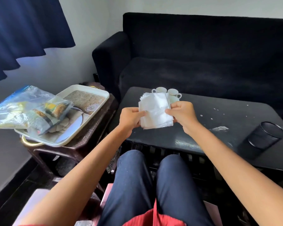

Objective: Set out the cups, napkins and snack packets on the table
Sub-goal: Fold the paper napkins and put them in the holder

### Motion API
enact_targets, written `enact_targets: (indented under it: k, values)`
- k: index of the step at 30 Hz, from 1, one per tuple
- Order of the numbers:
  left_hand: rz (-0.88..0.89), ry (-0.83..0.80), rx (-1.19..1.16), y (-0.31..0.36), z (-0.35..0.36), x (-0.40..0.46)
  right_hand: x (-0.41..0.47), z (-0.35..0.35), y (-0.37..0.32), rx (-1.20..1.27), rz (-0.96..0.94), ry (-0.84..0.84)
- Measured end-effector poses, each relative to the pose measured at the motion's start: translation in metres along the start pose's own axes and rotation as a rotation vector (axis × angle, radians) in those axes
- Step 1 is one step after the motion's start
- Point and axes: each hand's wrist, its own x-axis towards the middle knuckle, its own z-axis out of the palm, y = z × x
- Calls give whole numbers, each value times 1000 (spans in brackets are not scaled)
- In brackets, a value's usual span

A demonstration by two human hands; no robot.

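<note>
The person's left hand [132,117] and right hand [181,114] each pinch an opposite side edge of a stack of white napkins [154,110], holding it in the air above the near-left part of the dark worktop [219,115]. The sheets are slightly fanned at the upper left corner, so the stack is loose rather than squared. Two white cups [167,93] stand on the worktop just beyond the napkins, partly hidden by them. The snack packets [31,110] lie in a heap on a cream tray [91,93] on the side stand to the left, not yet moved over.

The step in hand appears to be separating or placing napkins. To do it well, one thumb should slide the top sheet sideways while the other hand keeps the rest pinched (thin tissue clings and lifts in pairs). Each napkin is best laid flat beside a cup, clear of the white crumbs [214,111] and the scrap of clear wrapper [219,128] to the right. The black cylindrical holder [265,137] at the near right is well apart and poses little risk.
</note>
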Motion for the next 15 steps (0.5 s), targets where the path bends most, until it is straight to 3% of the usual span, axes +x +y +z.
enact_targets:
  k: [7,15]
  values:
    - [82,-45,118,17,79,-2,5,-71,28,-94,-18,127]
    - [159,-250,199,24,199,-20,-7,-169,74,-24,46,307]
